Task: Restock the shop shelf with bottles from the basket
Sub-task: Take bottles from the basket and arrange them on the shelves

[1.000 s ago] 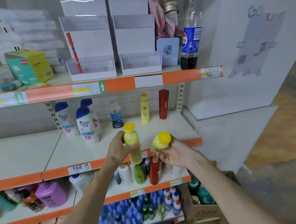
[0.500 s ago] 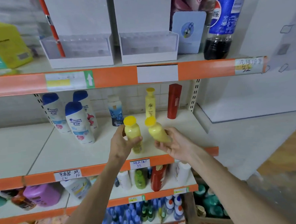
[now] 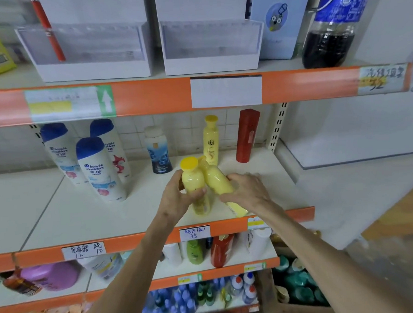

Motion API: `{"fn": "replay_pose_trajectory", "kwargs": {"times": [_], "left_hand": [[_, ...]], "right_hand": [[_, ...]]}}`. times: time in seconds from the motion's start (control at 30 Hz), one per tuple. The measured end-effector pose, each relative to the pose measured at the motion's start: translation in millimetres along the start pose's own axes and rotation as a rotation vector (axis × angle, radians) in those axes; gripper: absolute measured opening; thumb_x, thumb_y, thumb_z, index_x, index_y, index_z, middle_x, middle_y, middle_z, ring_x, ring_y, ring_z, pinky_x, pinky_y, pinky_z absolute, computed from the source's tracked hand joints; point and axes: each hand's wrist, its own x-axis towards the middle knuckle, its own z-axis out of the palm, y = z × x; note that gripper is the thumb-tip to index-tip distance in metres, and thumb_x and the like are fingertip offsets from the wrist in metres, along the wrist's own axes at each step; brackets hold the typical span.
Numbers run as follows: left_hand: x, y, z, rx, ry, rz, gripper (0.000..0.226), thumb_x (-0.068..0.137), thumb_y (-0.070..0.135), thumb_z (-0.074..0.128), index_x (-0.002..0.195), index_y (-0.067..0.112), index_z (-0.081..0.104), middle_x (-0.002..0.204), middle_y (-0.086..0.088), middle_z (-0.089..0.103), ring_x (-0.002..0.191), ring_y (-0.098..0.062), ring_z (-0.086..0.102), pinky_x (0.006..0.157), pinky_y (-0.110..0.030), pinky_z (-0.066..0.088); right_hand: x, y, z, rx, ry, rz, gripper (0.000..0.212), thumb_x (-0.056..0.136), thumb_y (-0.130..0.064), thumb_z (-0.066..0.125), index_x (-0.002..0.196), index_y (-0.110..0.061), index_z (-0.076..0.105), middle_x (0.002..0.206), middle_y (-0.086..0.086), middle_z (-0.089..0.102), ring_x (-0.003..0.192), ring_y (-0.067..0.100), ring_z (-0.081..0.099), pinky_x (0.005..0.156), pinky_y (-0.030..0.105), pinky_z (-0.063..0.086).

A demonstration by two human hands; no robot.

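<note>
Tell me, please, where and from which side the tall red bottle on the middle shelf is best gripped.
Probably around its straight middle, from the front. The red bottle stands upright and slim, easy to wrap; the standing yellow bottle is on its left and the shelf post on its right, leaving the front free.

Glossy plastic yellow bottles (image 3: 193,181); smooth matt white shelf (image 3: 96,210).

Bare shelf (image 3: 274,170) lies open right of the grip; a yellow bottle (image 3: 210,141) and red bottle (image 3: 247,135) stand just behind it.
</note>
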Motion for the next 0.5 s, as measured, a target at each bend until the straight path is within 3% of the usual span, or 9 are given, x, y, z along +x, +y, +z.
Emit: {"fn": "replay_pose_trajectory", "kwargs": {"times": [0.07, 0.17, 0.23, 0.3, 0.4, 0.5], "left_hand": [[-0.6, 0.5, -0.5, -0.010, -0.005, 0.003, 0.044, 0.077, 0.015, 0.077, 0.115, 0.015, 0.055, 0.102, 0.003, 0.066, 0.099, -0.013, 0.060, 0.077, -0.018, 0.048], [-0.5, 0.4, 0.0, 0.008, -0.024, 0.012, 0.043, 0.077, 0.014, 0.077, 0.113, 0.014, 0.056, 0.102, 0.003, 0.065, 0.100, -0.015, 0.060, 0.077, -0.018, 0.048], [1.8, -0.1, 1.1, 0.023, -0.032, 0.005, 0.046, 0.076, 0.016, 0.078, 0.116, 0.018, 0.055, 0.107, 0.005, 0.063, 0.104, -0.015, 0.058, 0.076, -0.017, 0.047], [7.0, -1.1, 1.3, 0.042, -0.010, 0.002, 0.050, 0.076, 0.018, 0.078, 0.120, 0.021, 0.054, 0.119, 0.003, 0.057, 0.108, -0.014, 0.055, 0.076, -0.018, 0.045], [16.7, -1.2, 1.5, 0.048, 0.020, 0.023, 0.048, 0.078, 0.016, 0.077, 0.118, 0.024, 0.053, 0.125, -0.001, 0.048, 0.109, -0.011, 0.049, 0.073, -0.013, 0.041], [26.1, -3.3, 3.1, 0.019, 0.051, 0.037, 0.046, 0.080, 0.013, 0.074, 0.118, 0.026, 0.051, 0.124, 0.000, 0.047, 0.109, -0.011, 0.047, 0.081, -0.022, 0.042]], "right_hand": [[1.4, 3.3, 6.3, 0.108, -0.019, -0.003, 0.055, 0.070, -0.038, 0.079, 0.118, -0.024, 0.054, 0.106, 0.001, 0.043, 0.103, 0.020, 0.038, 0.078, 0.032, 0.039], [1.5, 8.2, 16.3, 0.492, -0.128, 0.034, 0.054, 0.075, -0.025, 0.079, 0.117, -0.019, 0.045, 0.109, 0.000, 0.054, 0.093, 0.014, 0.054, 0.072, 0.027, 0.045], [4.0, 9.1, 23.8, 0.598, -0.132, 0.029, 0.060, 0.074, -0.023, 0.079, 0.123, -0.020, 0.045, 0.113, 0.000, 0.057, 0.094, 0.011, 0.059, 0.078, 0.028, 0.050], [9.5, 4.8, 32.0, 0.643, -0.062, 0.005, 0.065, 0.065, -0.030, 0.083, 0.121, -0.021, 0.050, 0.115, 0.001, 0.056, 0.100, 0.014, 0.060, 0.082, 0.029, 0.052], [16.5, -5.4, 42.5, 0.697, 0.108, 0.028, 0.065, 0.050, -0.045, 0.083, 0.103, -0.024, 0.052, 0.109, 0.005, 0.052, 0.094, 0.018, 0.059, 0.074, 0.030, 0.051], [24.0, -8.5, 51.2, 0.850, 0.194, 0.006, 0.056, 0.065, -0.025, 0.087, 0.104, -0.030, 0.048, 0.104, 0.001, 0.061, 0.091, 0.015, 0.060, 0.067, 0.020, 0.047]]}}
